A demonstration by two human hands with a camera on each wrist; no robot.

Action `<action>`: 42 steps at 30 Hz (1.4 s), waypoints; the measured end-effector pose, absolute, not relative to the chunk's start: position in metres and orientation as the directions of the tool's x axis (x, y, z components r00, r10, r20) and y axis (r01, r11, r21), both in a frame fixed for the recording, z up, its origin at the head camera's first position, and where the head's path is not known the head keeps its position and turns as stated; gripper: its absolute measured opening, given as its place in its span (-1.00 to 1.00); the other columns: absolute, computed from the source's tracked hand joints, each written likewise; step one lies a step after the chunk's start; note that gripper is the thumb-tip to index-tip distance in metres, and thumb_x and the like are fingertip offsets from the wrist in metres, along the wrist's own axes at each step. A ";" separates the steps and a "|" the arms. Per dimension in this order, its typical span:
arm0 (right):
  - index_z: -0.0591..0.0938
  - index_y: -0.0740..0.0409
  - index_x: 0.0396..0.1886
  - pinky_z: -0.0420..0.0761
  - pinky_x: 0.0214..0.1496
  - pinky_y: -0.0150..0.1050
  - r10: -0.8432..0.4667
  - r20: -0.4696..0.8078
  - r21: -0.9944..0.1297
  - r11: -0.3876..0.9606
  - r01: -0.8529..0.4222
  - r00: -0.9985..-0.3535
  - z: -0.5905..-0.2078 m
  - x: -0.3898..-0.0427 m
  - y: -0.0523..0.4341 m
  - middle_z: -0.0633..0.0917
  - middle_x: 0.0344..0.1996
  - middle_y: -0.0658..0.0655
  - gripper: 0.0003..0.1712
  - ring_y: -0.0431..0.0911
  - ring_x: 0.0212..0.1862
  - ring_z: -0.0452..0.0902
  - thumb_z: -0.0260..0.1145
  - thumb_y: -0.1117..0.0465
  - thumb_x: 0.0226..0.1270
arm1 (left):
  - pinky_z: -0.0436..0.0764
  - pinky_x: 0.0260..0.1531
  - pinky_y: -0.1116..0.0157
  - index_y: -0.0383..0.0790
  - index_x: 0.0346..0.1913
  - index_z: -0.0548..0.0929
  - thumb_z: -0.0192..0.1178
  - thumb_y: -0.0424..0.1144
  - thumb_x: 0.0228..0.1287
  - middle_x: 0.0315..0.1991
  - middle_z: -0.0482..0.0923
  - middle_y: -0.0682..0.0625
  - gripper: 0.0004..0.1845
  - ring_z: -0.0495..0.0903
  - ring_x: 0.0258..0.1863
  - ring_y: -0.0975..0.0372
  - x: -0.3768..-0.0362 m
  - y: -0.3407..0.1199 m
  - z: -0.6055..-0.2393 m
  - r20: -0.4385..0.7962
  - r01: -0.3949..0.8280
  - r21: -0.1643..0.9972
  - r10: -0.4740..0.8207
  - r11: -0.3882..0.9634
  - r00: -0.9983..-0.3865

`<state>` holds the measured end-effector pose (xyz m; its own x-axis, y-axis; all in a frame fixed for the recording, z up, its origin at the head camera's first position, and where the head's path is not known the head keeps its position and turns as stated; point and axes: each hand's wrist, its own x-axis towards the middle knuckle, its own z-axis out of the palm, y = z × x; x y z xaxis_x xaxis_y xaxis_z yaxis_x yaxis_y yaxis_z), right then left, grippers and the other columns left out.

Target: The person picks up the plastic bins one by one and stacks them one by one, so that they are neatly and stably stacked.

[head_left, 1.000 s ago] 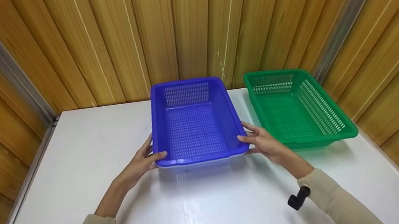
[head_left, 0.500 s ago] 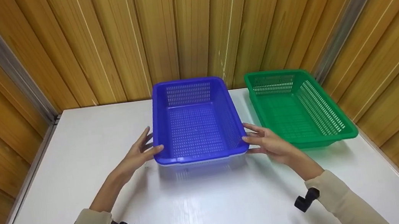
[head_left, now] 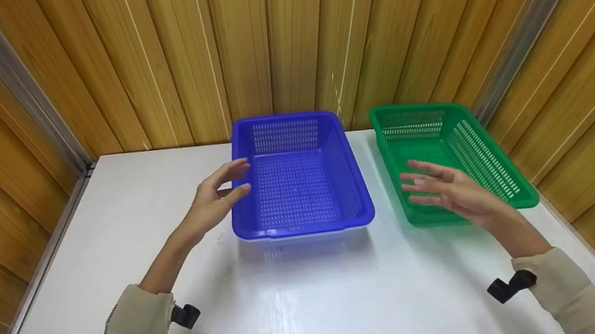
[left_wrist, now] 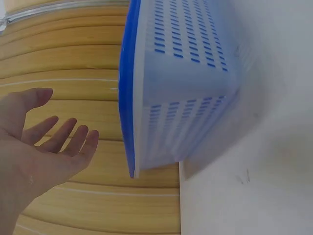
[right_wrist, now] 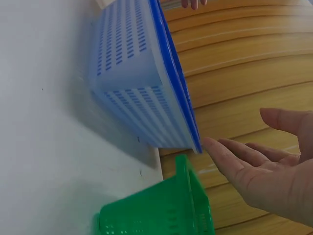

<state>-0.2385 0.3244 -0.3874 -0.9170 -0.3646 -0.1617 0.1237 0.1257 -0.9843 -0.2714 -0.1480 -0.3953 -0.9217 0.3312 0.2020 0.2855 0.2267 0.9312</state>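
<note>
left hand (head_left: 214, 200): raised, fingers straight and spread, palm turned inward, holding nothing
right hand (head_left: 453, 191): raised, fingers extended and loosely spread, empty
forearms: both stretched forward, sleeved to the wrists

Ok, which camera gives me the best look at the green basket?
The head view: the whole green basket shows, beside the blue basket. The right wrist view catches only one corner; the left wrist view misses it.
</note>
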 end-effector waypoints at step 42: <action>0.57 0.14 0.33 0.66 0.22 -0.20 -0.289 0.059 -0.931 -0.362 0.052 -0.955 -0.423 -0.225 0.531 0.74 0.16 0.19 -0.45 0.00 0.18 0.71 -0.22 0.51 0.62 | 0.43 0.44 0.17 -0.04 0.60 0.19 0.23 -0.20 0.43 0.57 0.24 -0.09 -0.25 0.32 0.53 0.05 -0.255 0.110 -0.417 -0.111 0.130 0.951 0.701 0.280 -0.704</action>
